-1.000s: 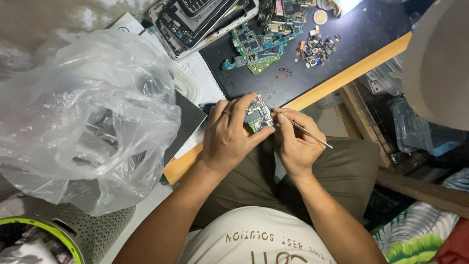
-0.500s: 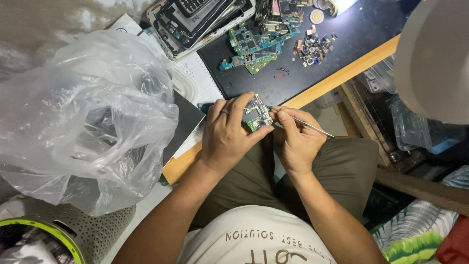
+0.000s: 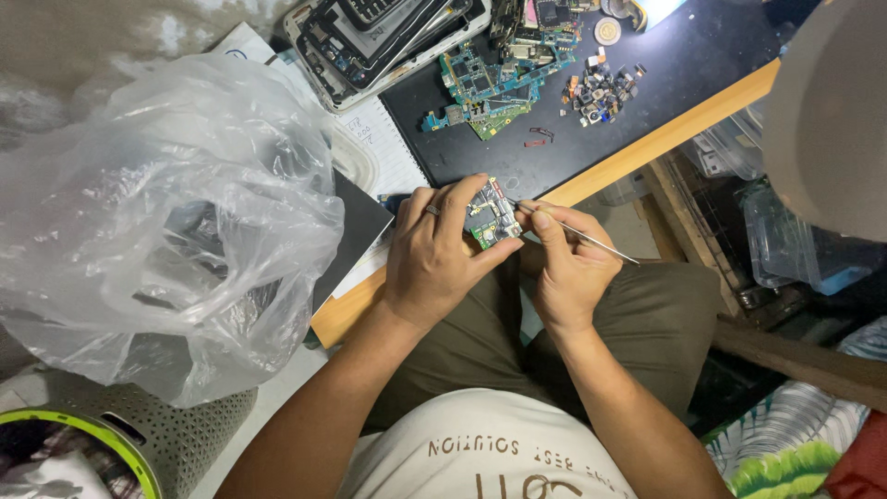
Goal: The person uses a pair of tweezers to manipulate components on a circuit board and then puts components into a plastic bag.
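Cluttered dark bench (image 3: 702, 83), loose circuit boards (image 3: 485, 88) on it. Left hand (image 3: 434, 263) closed around small circuit board (image 3: 490, 220) above bench edge, long axis slanting away from body. Right hand (image 3: 568, 273) pinches thin metal tweezers (image 3: 582, 237), tip at board edge. Probably prying component; next needs steady, fine tip pressure.

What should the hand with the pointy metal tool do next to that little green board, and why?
Probably nudge the tool's tip a touch further under a part. The left hand grips the small circuit board over the lap, and the right hand pinches the thin metal tool, its tip at the board's edge.
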